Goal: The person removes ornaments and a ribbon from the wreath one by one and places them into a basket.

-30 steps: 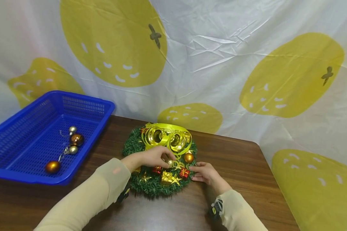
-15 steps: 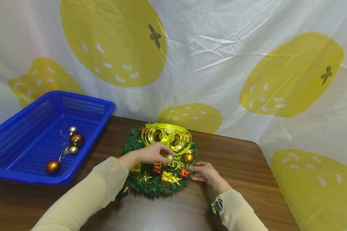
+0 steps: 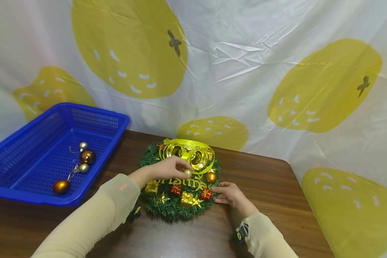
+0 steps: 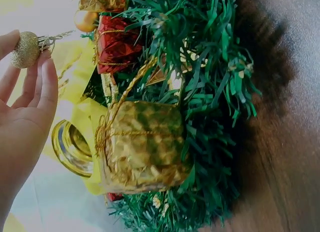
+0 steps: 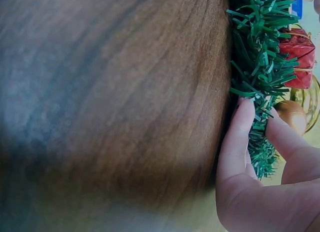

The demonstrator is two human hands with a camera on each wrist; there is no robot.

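Note:
My left hand (image 3: 166, 169) pinches a small gold glitter bauble (image 4: 25, 51) between thumb and fingertips, above the middle of a green Christmas wreath (image 3: 171, 213). In the left wrist view, a short cord sticks out from the bauble's metal cap. With its thumb on one side and fingers on the other, my right hand (image 3: 231, 196) holds the wreath's right edge, as the right wrist view shows. Gold bells (image 3: 198, 158) with yellow ribbon lie at the wreath's top. Near its right rim sits an orange bauble (image 3: 211, 177), above a small red gift box (image 3: 206, 194).
A blue plastic basket (image 3: 108, 132) stands at the left with several baubles inside, among them a brown one (image 3: 87, 156) and an orange one (image 3: 61, 186). The wooden table (image 3: 261, 172) meets a white curtain (image 3: 232, 89) with yellow fruit prints behind.
My left hand has risen slightly up and left with the gold bauble, uncovering more of the wreath's gold lettering. The right hand keeps its hold on the rim.

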